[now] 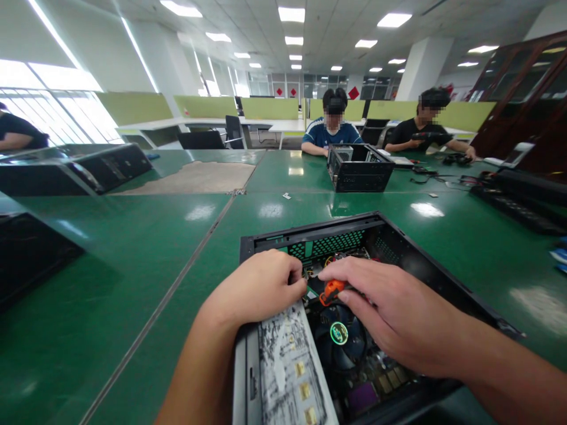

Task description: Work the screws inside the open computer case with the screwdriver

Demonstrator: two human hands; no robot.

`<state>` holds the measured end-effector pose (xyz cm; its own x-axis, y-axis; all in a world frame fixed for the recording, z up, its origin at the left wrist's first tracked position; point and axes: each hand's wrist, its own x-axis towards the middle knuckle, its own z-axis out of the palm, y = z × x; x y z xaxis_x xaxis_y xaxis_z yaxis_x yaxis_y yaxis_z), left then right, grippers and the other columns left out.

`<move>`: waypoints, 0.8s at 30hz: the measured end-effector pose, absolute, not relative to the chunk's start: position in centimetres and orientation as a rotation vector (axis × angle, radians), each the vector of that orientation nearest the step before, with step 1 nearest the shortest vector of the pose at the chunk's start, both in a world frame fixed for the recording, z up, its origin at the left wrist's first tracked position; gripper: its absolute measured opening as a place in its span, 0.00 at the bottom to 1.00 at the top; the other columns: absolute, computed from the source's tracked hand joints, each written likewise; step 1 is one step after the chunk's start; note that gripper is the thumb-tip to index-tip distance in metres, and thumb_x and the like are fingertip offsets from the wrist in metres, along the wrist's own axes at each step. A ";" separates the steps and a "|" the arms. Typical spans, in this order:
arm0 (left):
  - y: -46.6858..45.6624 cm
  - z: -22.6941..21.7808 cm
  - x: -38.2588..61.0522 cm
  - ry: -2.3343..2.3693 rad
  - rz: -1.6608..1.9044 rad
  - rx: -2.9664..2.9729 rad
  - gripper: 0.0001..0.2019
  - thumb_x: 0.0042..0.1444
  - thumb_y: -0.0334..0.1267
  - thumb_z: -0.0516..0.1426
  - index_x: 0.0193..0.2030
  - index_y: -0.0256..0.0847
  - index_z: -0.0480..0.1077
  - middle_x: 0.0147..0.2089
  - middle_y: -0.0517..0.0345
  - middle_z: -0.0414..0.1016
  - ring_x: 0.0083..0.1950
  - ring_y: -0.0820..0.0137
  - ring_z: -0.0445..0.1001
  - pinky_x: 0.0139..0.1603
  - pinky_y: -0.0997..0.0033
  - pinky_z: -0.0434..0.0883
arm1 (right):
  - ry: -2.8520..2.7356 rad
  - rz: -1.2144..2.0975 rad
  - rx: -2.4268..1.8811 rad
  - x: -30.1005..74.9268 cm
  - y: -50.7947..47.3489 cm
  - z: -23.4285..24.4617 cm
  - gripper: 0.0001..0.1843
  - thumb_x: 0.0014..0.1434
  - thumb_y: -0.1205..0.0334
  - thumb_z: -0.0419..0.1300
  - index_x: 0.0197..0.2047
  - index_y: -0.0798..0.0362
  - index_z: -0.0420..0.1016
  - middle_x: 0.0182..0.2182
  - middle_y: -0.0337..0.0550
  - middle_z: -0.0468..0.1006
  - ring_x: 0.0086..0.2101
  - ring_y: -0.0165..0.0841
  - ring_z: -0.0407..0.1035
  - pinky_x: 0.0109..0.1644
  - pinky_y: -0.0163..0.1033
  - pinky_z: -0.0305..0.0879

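Observation:
An open black desktop computer case (pixel 436 282) lies on the table in front of me. Inside it, a dark cooling fan (pixel 341 342) has a shiny round label at its hub. My right hand (pixel 394 307) reaches in from the right, its fingers and thumb closed on an orange-handled tool (pixel 331 291) above the fan. The tool's tip is hidden. Curled over the left side of the case is my left hand (pixel 266 289), fingers bent near several thin wires; what it grips, if anything, is hidden. Below it runs a scuffed silver metal panel (pixel 286 360).
The green table (pixel 199 319) has a seam running toward me. Across it, a person (pixel 334 127) sits behind another open case (pixel 361 171); a second person (pixel 427 124) handles a dark object. More cases (pixel 110 165) stand left. Cables and dark equipment (pixel 518 200) lie right.

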<state>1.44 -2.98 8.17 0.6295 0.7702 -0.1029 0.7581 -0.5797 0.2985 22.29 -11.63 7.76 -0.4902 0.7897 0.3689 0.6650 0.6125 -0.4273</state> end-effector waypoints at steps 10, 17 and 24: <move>-2.9 8.0 1.4 1.230 0.045 2.536 0.14 0.59 0.41 0.53 0.25 0.40 0.72 0.25 0.59 0.74 0.26 0.72 0.67 0.29 0.70 0.56 | -2.294 0.368 -1.149 22.4 -11.5 7.6 0.19 0.68 0.74 0.50 0.59 0.55 0.70 0.55 0.47 0.79 0.54 0.33 0.73 0.62 0.42 0.68; -3.0 8.3 1.6 1.246 0.024 2.535 0.12 0.57 0.39 0.54 0.25 0.41 0.71 0.24 0.61 0.73 0.25 0.73 0.66 0.28 0.70 0.55 | -2.232 0.407 -1.202 22.3 -11.5 7.5 0.11 0.68 0.67 0.57 0.52 0.50 0.74 0.46 0.41 0.80 0.46 0.35 0.74 0.52 0.43 0.71; -3.0 8.3 1.5 1.244 0.035 2.537 0.12 0.57 0.39 0.53 0.25 0.41 0.71 0.25 0.60 0.74 0.26 0.73 0.66 0.28 0.70 0.55 | -2.228 0.443 -1.176 22.5 -11.4 7.2 0.15 0.69 0.69 0.54 0.56 0.49 0.74 0.48 0.41 0.79 0.48 0.33 0.73 0.54 0.42 0.70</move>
<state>1.49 -3.00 8.26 0.6219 0.7746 -0.1151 0.7670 -0.5728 0.2893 22.47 -11.42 7.17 -0.4467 0.8299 0.3342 0.6391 0.5574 -0.5300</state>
